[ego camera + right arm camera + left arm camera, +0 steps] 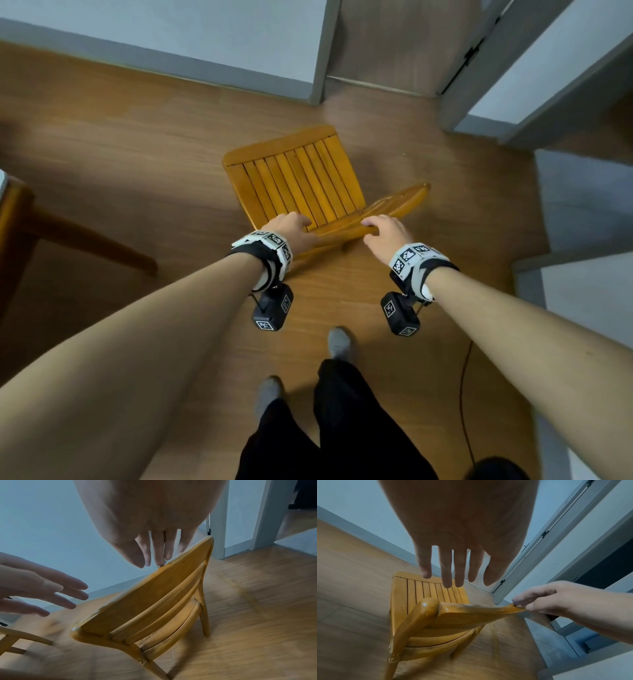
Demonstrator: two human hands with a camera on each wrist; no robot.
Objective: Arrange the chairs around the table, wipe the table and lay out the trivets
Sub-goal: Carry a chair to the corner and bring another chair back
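A yellow wooden chair [294, 181] with a slatted seat stands on the wood floor, its back toward me. My left hand [291, 226] hovers over the left end of the backrest's top rail [471, 614]. In the left wrist view the left hand [452, 574] has straight, spread fingers and holds nothing. My right hand [383, 229] lies on the rail further right. In the right wrist view the right hand [154, 555] touches the top edge of the chair [147, 595] with its fingertips, while the thumb stays clear of it. No trivet or cloth is in view.
A wooden table leg [85, 240] slants across the floor at the left. Behind the chair are a wall and a door frame [322, 51], with an open door [479, 51] at the right. A black cable [466, 394] trails beside my grey-socked feet [339, 342].
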